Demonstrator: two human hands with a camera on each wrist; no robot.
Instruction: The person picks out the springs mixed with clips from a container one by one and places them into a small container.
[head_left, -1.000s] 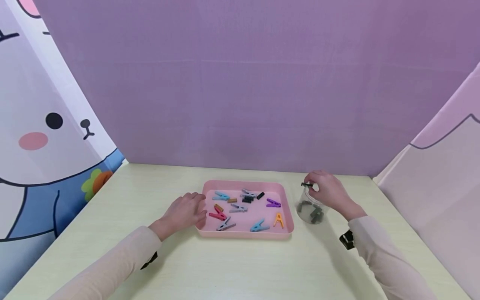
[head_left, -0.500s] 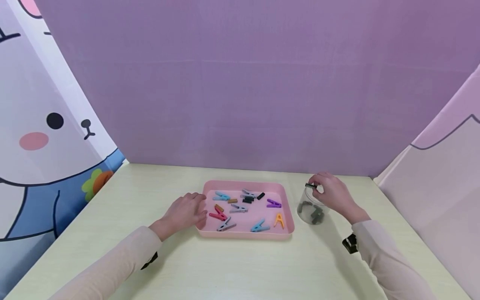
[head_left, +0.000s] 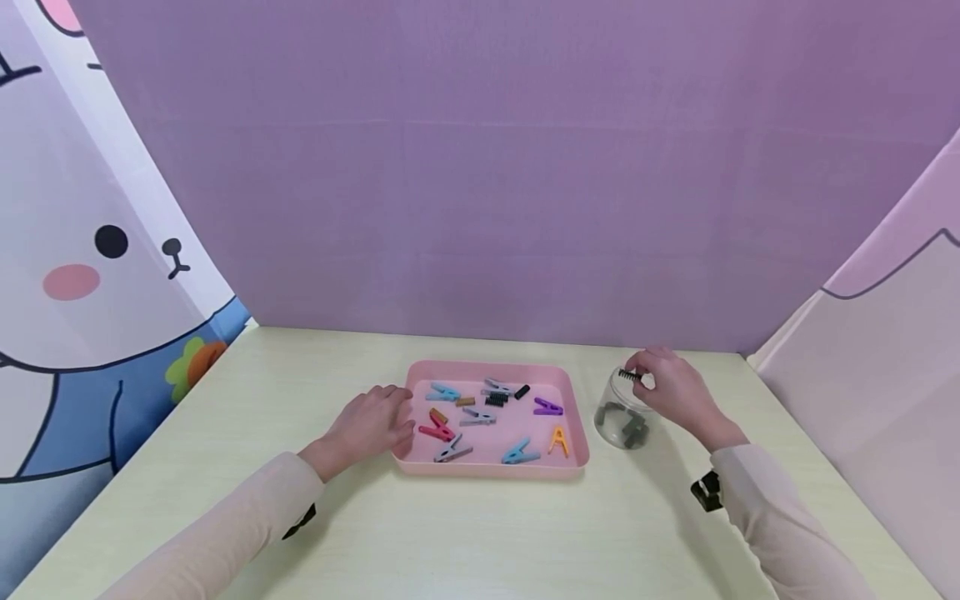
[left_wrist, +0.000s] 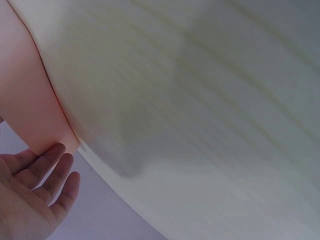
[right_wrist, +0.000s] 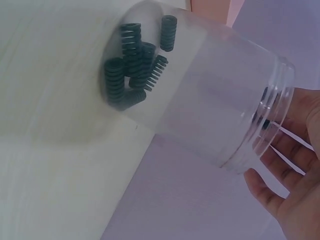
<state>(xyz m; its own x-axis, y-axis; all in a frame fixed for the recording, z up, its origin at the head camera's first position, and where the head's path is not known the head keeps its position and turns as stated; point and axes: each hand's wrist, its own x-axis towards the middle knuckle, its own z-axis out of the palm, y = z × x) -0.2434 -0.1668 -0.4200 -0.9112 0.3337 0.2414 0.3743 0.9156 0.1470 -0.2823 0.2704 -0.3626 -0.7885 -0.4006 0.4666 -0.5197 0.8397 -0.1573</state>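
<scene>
In the head view my right hand (head_left: 677,393) pinches a dark coil spring (head_left: 629,375) by its end over the mouth of a clear jar (head_left: 609,407). Several dark green springs (right_wrist: 131,47) lie at the jar's bottom in the right wrist view. There, the held spring shows only partly through the jar's neck. My left hand (head_left: 367,423) rests at the left side of a pink tray (head_left: 491,471), its fingers loosely bent and touching the wall in the left wrist view. Black springs (head_left: 496,400) lie inside the tray.
The tray also bears scattered clothespins: blue (head_left: 520,452), purple (head_left: 548,407), yellow (head_left: 558,441), red (head_left: 437,428) and grey (head_left: 453,450). Small brown cylinders (head_left: 465,402) lie among them. A purple backdrop (head_left: 480,183) rises behind the table (head_left: 450,533).
My right hand has shifted slightly right and down with the spring, from the jar mouth's left edge to over the opening. The left hand has stayed at the tray.
</scene>
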